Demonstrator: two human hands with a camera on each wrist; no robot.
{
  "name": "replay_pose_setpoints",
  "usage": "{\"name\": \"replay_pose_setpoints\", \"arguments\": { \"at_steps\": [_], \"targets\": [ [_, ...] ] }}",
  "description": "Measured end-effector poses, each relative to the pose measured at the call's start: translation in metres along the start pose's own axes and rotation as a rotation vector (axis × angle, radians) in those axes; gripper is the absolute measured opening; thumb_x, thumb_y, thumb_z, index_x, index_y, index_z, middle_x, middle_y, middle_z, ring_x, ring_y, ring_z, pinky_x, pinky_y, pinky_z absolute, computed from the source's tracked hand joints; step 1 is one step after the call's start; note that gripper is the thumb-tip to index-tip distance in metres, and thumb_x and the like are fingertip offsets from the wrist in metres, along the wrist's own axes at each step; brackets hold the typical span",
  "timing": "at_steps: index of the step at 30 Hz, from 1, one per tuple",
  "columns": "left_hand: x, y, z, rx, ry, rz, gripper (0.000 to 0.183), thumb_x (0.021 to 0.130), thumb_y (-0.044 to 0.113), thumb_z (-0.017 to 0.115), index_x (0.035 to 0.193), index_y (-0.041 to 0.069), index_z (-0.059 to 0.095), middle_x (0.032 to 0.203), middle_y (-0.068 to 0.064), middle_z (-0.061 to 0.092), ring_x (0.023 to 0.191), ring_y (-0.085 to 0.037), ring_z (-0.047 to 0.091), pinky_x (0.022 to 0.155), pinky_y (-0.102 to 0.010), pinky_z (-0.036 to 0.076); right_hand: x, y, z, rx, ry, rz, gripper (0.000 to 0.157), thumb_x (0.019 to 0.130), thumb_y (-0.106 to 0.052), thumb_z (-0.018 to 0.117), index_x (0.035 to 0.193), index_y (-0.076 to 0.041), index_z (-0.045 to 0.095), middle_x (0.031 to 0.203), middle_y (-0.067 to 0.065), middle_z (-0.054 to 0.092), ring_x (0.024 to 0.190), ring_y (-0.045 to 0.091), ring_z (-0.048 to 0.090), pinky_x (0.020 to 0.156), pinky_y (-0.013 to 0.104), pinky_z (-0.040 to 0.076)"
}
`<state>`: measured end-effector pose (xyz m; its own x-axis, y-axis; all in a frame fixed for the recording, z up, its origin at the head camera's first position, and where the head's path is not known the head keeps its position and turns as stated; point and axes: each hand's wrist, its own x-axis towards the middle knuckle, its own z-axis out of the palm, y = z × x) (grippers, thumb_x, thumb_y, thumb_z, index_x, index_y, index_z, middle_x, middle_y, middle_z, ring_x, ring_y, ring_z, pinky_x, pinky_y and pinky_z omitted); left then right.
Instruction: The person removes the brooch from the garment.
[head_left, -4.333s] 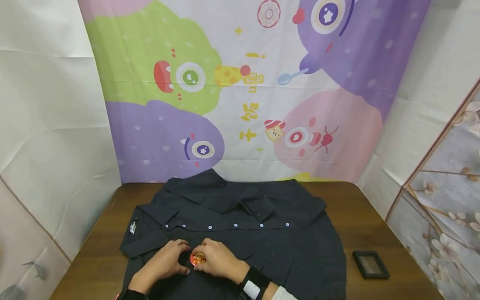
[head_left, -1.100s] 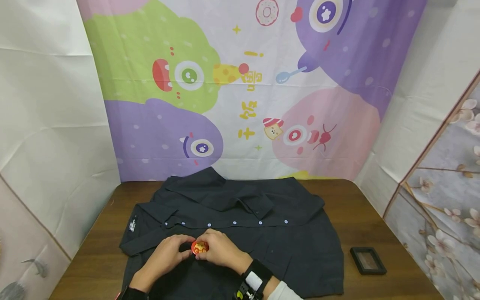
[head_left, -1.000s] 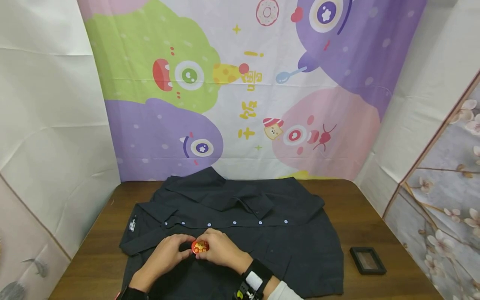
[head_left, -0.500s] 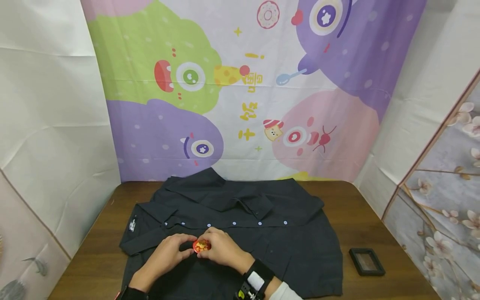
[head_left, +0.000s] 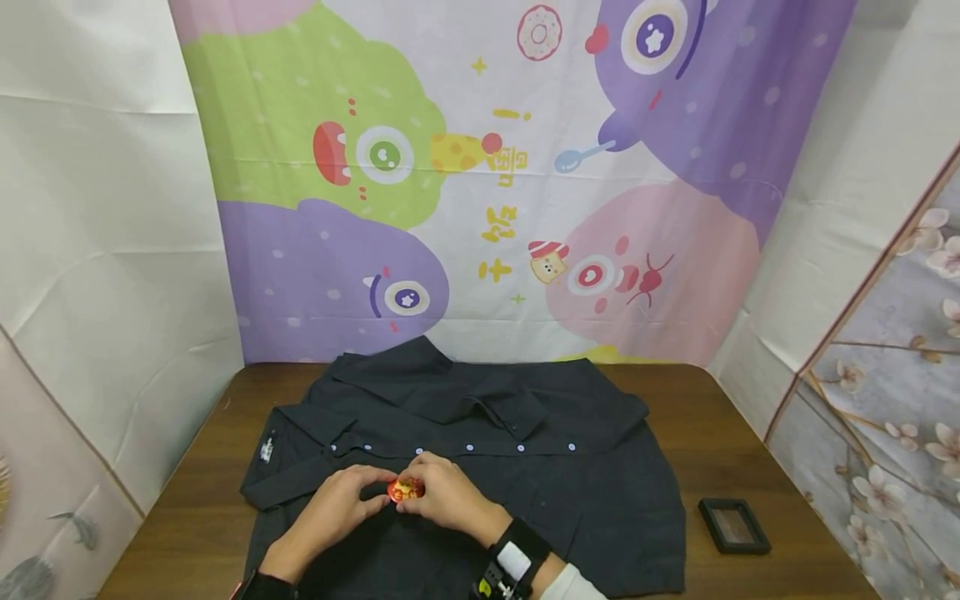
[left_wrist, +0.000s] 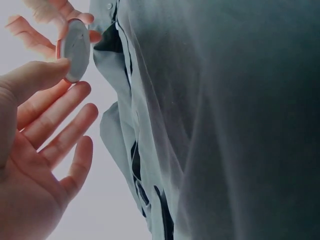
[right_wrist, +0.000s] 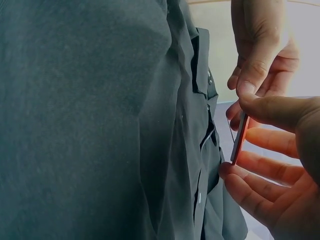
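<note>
A round red pin badge [head_left: 406, 489] with a yellow cartoon picture is held above a dark button-up shirt [head_left: 600, 517]. My right hand [head_left: 452, 495] grips its right side between thumb and fingers. From the other side, my left hand [head_left: 340, 505] pinches the badge edge with thumb and forefinger, its other fingers spread in the left wrist view. That view shows the silvery back of the badge [left_wrist: 77, 51]. Seen edge-on in the right wrist view, the badge [right_wrist: 240, 139] has a thin wire standing off its back.
The shirt lies spread over a brown wooden table [head_left: 198, 521], its row of pale buttons [head_left: 470, 448] running across. To the right lies a small black frame [head_left: 734, 526]. Behind the table hangs a cartoon-printed cloth [head_left: 487, 200].
The hands have lifted the badge slightly up and to the right. My left fingers, apart from it in the oldest frame, have closed in on its edge. The shirt and frame stay put.
</note>
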<state>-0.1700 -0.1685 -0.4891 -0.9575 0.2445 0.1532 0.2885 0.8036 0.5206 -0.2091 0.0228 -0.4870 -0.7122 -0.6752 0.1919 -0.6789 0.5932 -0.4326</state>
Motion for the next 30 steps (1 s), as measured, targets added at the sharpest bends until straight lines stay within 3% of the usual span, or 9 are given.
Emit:
{"name": "replay_pose_setpoints", "arguments": {
  "at_steps": [19, 30],
  "targets": [
    [0.0018, -0.0004, -0.0006, 0.02, 0.034, 0.047, 0.026, 0.08, 0.012, 0.077, 0.106, 0.011, 0.074, 0.105, -0.002, 0.074, 0.103, -0.024, 0.068, 0.088, -0.046, 0.054, 0.0001, 0.0036, 0.0017, 0.001, 0.021, -0.007, 0.028, 0.081, -0.027, 0.08, 0.106, -0.015, 0.075, 0.101, -0.005, 0.068, 0.087, 0.0, 0.06, 0.074, 0.013, 0.048],
    [0.0026, -0.0008, -0.0012, 0.016, 0.051, 0.048, 0.025, 0.081, 0.013, 0.076, 0.106, 0.012, 0.074, 0.106, -0.002, 0.074, 0.105, -0.024, 0.068, 0.089, -0.046, 0.053, 0.0004, 0.0059, 0.003, -0.01, 0.064, -0.028, 0.023, 0.08, -0.027, 0.08, 0.1, -0.015, 0.076, 0.102, -0.006, 0.068, 0.09, 0.003, 0.063, 0.079, 0.016, 0.051]
  ]
}}
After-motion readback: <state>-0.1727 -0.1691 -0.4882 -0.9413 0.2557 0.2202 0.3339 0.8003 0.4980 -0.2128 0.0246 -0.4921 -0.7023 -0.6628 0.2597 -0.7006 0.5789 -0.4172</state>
